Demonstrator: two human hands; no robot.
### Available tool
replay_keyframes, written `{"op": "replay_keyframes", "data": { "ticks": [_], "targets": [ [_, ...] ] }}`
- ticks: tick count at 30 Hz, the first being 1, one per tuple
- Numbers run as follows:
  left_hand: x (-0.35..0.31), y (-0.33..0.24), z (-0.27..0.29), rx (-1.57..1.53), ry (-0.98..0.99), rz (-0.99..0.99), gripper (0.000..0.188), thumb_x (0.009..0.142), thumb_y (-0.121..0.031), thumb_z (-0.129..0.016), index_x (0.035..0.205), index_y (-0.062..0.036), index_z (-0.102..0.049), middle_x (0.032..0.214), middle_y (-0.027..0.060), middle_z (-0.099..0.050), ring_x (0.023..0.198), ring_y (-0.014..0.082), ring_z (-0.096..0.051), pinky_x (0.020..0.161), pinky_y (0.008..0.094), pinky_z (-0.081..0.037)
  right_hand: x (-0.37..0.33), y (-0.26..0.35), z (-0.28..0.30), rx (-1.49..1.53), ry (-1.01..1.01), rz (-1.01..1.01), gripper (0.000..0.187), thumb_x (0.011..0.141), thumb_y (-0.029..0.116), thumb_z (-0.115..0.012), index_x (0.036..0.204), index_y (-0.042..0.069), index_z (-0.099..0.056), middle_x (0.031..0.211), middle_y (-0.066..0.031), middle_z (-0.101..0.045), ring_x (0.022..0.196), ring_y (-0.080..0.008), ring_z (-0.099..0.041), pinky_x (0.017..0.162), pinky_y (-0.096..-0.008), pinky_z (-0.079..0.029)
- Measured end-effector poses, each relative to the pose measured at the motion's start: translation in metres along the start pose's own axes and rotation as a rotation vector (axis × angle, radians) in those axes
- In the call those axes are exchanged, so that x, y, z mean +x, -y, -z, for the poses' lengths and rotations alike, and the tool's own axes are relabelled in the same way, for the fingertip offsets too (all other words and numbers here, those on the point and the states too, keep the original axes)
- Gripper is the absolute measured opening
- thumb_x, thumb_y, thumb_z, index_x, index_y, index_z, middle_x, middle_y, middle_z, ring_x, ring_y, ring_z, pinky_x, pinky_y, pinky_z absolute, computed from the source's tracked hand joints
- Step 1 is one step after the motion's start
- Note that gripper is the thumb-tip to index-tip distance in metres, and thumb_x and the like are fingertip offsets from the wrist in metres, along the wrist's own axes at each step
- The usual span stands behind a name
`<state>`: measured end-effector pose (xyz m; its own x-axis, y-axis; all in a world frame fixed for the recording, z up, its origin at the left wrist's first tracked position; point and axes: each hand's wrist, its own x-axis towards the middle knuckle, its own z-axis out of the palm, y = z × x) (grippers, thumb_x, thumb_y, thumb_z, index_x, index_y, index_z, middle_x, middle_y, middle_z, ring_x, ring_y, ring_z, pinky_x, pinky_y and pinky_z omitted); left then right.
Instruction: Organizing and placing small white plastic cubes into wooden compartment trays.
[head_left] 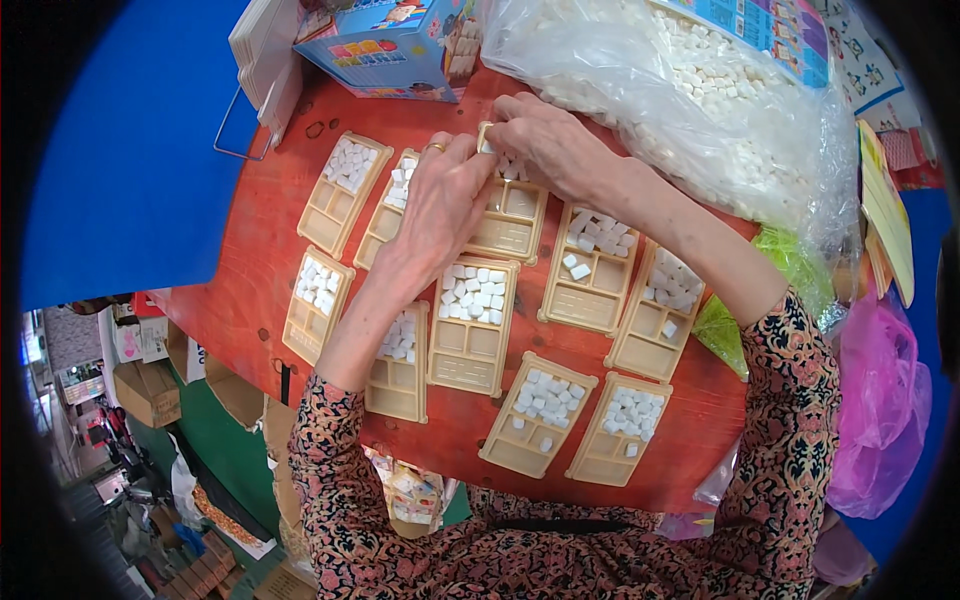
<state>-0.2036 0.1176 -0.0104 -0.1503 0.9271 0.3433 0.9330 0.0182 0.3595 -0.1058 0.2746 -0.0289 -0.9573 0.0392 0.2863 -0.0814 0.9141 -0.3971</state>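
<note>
Both hands are together over a tan compartment tray [505, 238] in the far middle of the table. Small white blocks [512, 170] lie in its far part, partly covered by my fingers. My left hand [447, 190] is at the tray's left side, its fingers curled in at the far end. From the right, my right hand [548, 142] bends over the same end with its fingers closed. What the fingertips pinch is hidden. Close by on the right stands another tray [585, 303] with white blocks [600, 235], two of them loose in its middle compartment.
Several more tan trays [470, 350] with white blocks are spread over the red table [250, 240]. A large clear plastic bag [600, 60] of white blocks covers the far right. At the far left stands a blue printed box [385, 60]. Pink plastic bags [880, 400] hang at right.
</note>
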Motion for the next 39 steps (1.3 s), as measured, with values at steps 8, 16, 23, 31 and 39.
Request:
{"op": "replay_keyframes", "data": {
  "ticks": [8, 16, 23, 31, 39],
  "targets": [
    [-0.001, 0.000, 0.000, -0.003, -0.030, 0.015, 0.018, 0.074, 0.003, -0.062, 0.092, 0.0019, -0.063, 0.082, 0.0131, -0.057, 0.082, 0.0313, -0.054, 0.072, 0.0401, -0.044, -0.003, 0.007, 0.033, 0.310, -0.057, -0.263, 0.026, 0.073, -0.006, -0.059, 0.098, -0.002, -0.064, 0.091, -0.0156, -0.057, 0.095, -0.0333, -0.056, 0.079, -0.0402, -0.047],
    [0.007, -0.001, 0.000, -0.067, -0.061, 0.040, 0.017, 0.075, 0.001, -0.064, 0.092, 0.0010, -0.064, 0.080, 0.0123, -0.058, 0.082, 0.0297, -0.056, 0.070, 0.0390, -0.045, -0.017, -0.004, 0.016, 0.048, -0.066, -0.025, 0.015, 0.080, -0.002, -0.056, 0.093, -0.002, -0.063, 0.086, -0.0143, -0.058, 0.089, -0.0331, -0.058, 0.076, -0.0417, -0.048],
    [0.011, -0.008, -0.002, -0.071, -0.085, 0.034, 0.018, 0.075, 0.002, -0.064, 0.093, 0.0005, -0.064, 0.080, 0.0121, -0.058, 0.080, 0.0295, -0.056, 0.069, 0.0396, -0.045, -0.013, 0.005, 0.031, -0.027, 0.059, -0.115, 0.012, 0.083, 0.003, -0.057, 0.093, -0.001, -0.064, 0.089, -0.0157, -0.060, 0.091, -0.0356, -0.058, 0.078, -0.0425, -0.048],
    [0.028, -0.022, -0.009, -0.595, -0.264, 0.297, 0.032, 0.073, 0.002, -0.067, 0.104, 0.0010, -0.060, 0.085, 0.0125, -0.064, 0.078, 0.0205, -0.063, 0.070, 0.0284, -0.049, -0.012, 0.010, 0.041, 0.615, -0.047, -0.371, 0.016, 0.083, 0.013, -0.066, 0.085, -0.003, -0.067, 0.068, -0.0051, -0.059, 0.066, -0.0126, -0.053, 0.061, -0.0289, -0.043],
    [0.013, -0.011, -0.005, -0.253, 0.014, 0.156, 0.046, 0.083, -0.009, -0.064, 0.125, 0.0009, -0.050, 0.121, 0.0164, -0.056, 0.115, 0.0274, -0.053, 0.097, 0.0394, -0.042, -0.017, 0.017, 0.072, 0.624, -0.079, -0.444, 0.019, 0.078, 0.014, -0.065, 0.085, -0.004, -0.068, 0.071, -0.0152, -0.065, 0.067, -0.0205, -0.061, 0.065, -0.0342, -0.048]
  ]
}}
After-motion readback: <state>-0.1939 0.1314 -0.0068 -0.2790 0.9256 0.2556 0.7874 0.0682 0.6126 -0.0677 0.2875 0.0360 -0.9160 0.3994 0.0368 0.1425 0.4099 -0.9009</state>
